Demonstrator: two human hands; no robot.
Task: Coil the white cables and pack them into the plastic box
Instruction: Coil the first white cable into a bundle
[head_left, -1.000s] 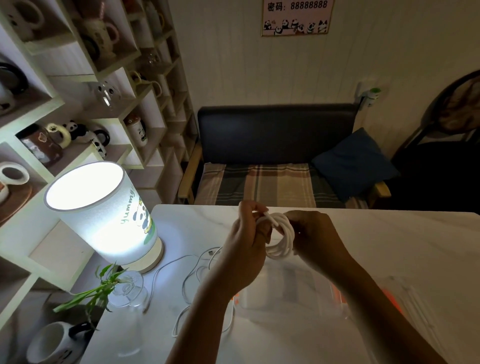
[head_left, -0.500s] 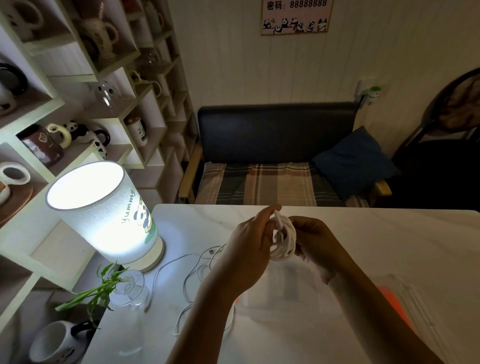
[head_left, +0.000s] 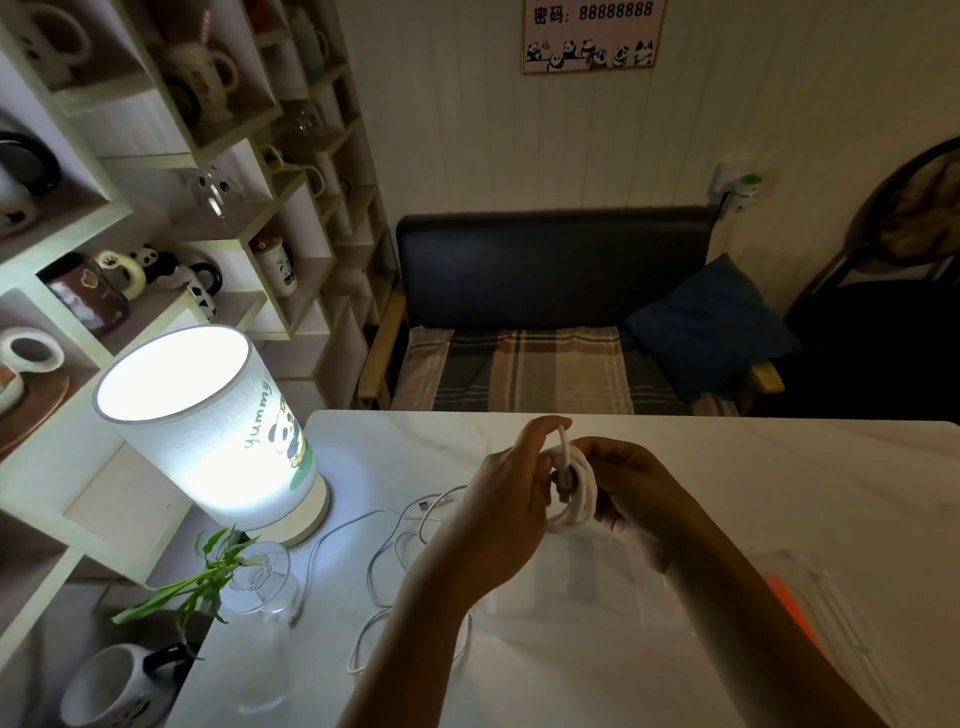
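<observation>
Fingers of both hands are wrapped around a small coiled white cable (head_left: 574, 488), held up above the white table (head_left: 779, 493). One end of it is pinched upright by the left hand (head_left: 511, 499), while the loops are gripped from the other side by the right hand (head_left: 631, 488). More loose white cables (head_left: 400, 551) are left sprawled on the table near the lit lamp (head_left: 208, 431). Right below the hands, the clear plastic box (head_left: 571, 587) is seen, though it's pretty hard to make out.
</observation>
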